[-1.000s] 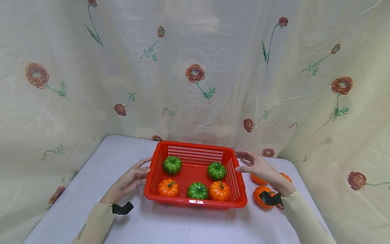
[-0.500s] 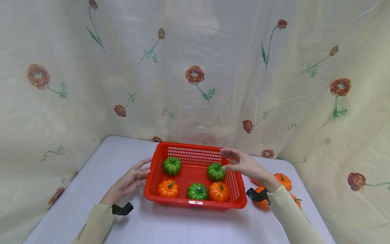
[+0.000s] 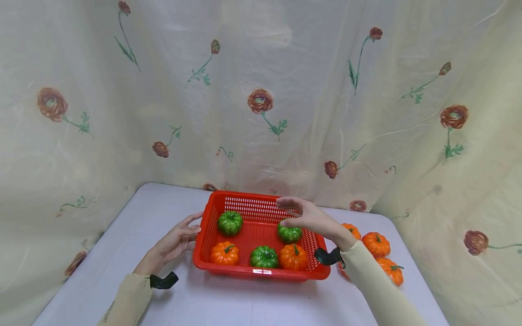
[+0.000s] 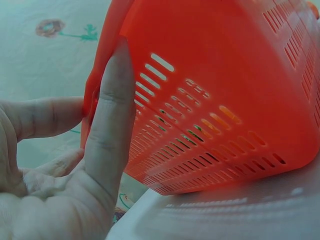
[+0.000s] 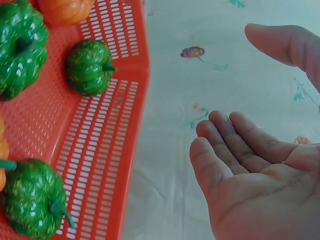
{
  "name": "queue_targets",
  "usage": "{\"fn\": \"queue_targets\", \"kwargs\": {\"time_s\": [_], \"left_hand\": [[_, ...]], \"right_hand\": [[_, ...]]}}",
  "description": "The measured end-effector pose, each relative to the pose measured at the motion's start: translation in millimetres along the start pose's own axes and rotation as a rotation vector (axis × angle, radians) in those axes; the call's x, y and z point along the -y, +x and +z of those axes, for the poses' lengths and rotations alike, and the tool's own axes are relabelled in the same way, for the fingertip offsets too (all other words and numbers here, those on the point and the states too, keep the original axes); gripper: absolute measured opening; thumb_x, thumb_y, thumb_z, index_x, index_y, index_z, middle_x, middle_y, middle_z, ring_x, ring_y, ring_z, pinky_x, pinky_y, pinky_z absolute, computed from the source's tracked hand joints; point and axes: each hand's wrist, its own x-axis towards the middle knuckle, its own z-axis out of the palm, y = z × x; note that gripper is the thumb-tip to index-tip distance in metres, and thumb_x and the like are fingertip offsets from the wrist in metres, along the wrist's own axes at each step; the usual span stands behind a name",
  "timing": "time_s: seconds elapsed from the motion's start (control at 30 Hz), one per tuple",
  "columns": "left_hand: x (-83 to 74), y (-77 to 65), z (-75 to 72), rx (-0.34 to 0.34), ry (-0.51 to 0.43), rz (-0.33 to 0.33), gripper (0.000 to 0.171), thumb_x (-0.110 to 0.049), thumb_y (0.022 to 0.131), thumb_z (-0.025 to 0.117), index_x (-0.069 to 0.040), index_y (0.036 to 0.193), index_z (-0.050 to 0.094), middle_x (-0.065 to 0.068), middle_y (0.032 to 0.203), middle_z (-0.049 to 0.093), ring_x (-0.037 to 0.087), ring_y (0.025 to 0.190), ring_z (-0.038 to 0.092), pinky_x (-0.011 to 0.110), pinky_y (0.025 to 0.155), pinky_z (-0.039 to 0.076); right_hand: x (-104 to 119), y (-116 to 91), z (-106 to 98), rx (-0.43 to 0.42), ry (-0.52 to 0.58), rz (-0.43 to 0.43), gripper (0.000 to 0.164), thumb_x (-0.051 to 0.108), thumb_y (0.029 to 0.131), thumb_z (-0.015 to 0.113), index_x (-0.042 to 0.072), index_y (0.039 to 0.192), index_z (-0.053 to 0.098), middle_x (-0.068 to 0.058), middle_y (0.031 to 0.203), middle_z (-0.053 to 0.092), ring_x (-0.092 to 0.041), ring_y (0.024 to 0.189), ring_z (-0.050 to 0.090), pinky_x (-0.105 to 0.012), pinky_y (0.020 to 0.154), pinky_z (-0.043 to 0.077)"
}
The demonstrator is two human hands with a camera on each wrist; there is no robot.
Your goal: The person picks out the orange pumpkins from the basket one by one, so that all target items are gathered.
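Observation:
A red plastic basket (image 3: 261, 231) with slotted walls stands mid-table, holding green pumpkins (image 3: 230, 223) and orange pumpkins (image 3: 293, 257). At its left side, my left hand (image 3: 175, 240) pinches the rim. The left wrist view shows one finger (image 4: 107, 125) lying along the outer wall beneath the rim, with the thumb on the other side. My right hand (image 3: 310, 217) hovers over the basket's right part, fingers spread and holding nothing. It partly covers a green pumpkin (image 3: 291, 234) in the head view. Seen from the right wrist, the palm (image 5: 270, 195) is bare, beyond the basket's edge.
Several loose orange pumpkins (image 3: 376, 244) lie on the white table (image 3: 171, 203) to the right of the basket, some partly behind the right forearm. A flowered curtain (image 3: 261, 149) hangs behind and at both sides of the table.
My right hand has left the basket's right rim and moved leftward over the basket, uncovering more of the loose orange pumpkins. The left hand and the basket have stayed put.

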Motion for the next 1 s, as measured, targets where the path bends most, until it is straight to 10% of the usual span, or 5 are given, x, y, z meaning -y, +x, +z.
{"fn": "queue_targets", "kwargs": {"time_s": [1.0], "left_hand": [[0.3,0.4,1.5,-0.044,-0.001,-0.016,0.062,-0.009,0.100,0.047,-0.023,0.154,0.020,0.018,0.146,0.038,0.026,0.112,0.062,0.041,0.083,0.058]], "right_hand": [[7.9,50.9,67.0,0.186,0.086,-0.001,0.056,0.022,0.084,0.074,0.018,0.135,0.051,0.003,0.137,0.053,-0.019,0.130,0.048,-0.043,0.112,0.039]]}}
